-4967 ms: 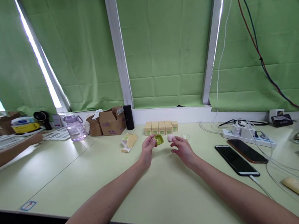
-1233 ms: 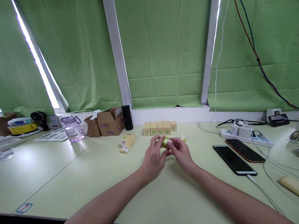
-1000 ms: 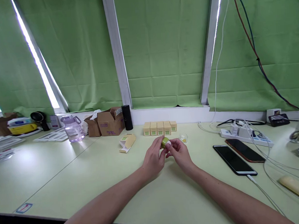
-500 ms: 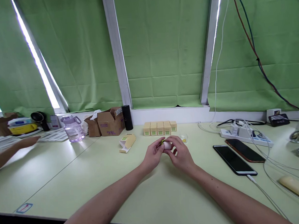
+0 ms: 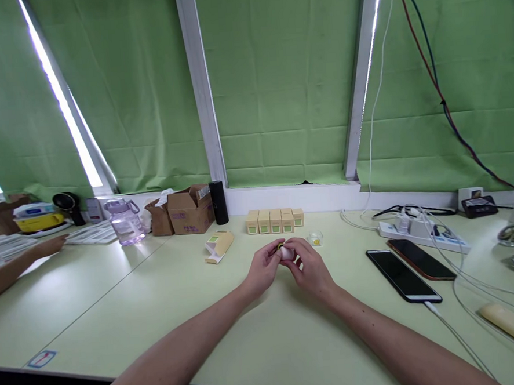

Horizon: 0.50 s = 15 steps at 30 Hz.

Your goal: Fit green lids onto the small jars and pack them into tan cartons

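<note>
Over the middle of the table, my left hand (image 5: 264,266) and my right hand (image 5: 309,266) meet with fingers closed round a small white rounded object (image 5: 287,253). A dark and yellow-green bit (image 5: 280,246) shows at its left end, by my left fingertips. My fingers cover much of it, so its kind is unclear. Just behind my right hand stands a small clear container (image 5: 315,238) with a yellow spot in it. Several small tan boxes (image 5: 270,221) with green-edged labels stand in a row behind both hands. An opened tan box (image 5: 219,246) lies to the left.
Two phones, a black one (image 5: 404,275) and a red-edged one (image 5: 421,259), lie at right among white cables and a power strip (image 5: 423,236). A purple bottle (image 5: 125,222), cardboard box (image 5: 191,209) and black cylinder (image 5: 218,202) stand at back left. Another person's arm (image 5: 22,268) reaches in far left.
My fingers have shifted slightly on the white object, with my right fingers a bit lower and further over it. The other person's arm at far left has moved slightly.
</note>
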Tool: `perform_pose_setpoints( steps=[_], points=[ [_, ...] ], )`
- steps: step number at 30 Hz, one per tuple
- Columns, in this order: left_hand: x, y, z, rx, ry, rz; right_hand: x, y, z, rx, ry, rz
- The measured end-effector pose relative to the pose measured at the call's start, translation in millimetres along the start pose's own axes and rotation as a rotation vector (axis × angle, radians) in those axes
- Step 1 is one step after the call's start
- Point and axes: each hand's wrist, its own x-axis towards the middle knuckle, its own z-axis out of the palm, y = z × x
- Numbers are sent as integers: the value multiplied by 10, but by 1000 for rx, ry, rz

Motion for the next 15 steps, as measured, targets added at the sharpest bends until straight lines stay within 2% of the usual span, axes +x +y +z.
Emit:
perform_pose_setpoints(
  steps=[15],
  points=[
    [40, -51, 64, -39, 68, 32, 25, -29, -6, -26, 8, -73]
  ],
)
